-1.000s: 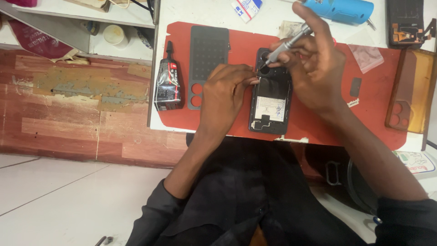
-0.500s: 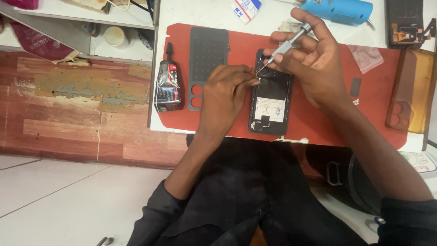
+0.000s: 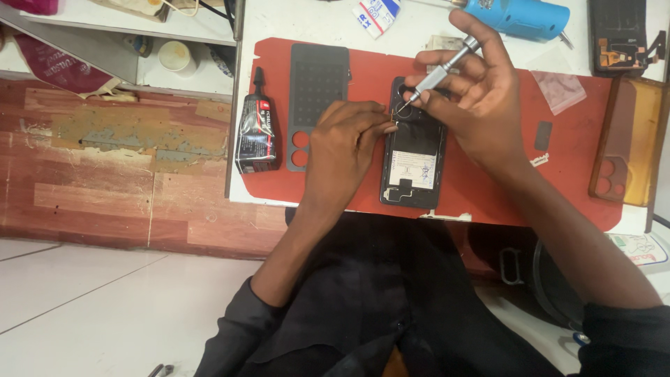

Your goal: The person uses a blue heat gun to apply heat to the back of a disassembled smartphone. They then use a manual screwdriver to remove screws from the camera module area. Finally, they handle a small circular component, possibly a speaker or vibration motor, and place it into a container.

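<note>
Red work mat (image 3: 488,188) on the white bench (image 3: 307,21) — leaned over from above, with both hands at its middle. Pinched a slim silver precision screwdriver (image 3: 441,70) in the right hand (image 3: 481,112), grip closed round the shaft between thumb and fingers, tip angled down onto the upper end of the opened black phone (image 3: 413,167). Steadied that phone with the left hand (image 3: 345,146), grip loosely curled and holding nothing, fingertips pressed to the phone's left edge close by the tip. Lay flat near the middle of the mat, back cover off, showing a white label on the dark insides.

Judged as work on a screw at the camera end — too small to tell whether seated or already loose. By that reading, called next for a tip kept square in the head, light downward pressure, and a phone pinned so as not to slide.

Left lying apart from the work: a dark grey back panel with two round holes (image 3: 317,84) just left of the left hand, a black tube of glue (image 3: 257,129) at the mat's left edge, a blue power tool (image 3: 520,15) at the top, and an amber translucent case (image 3: 628,139) at the far right.
</note>
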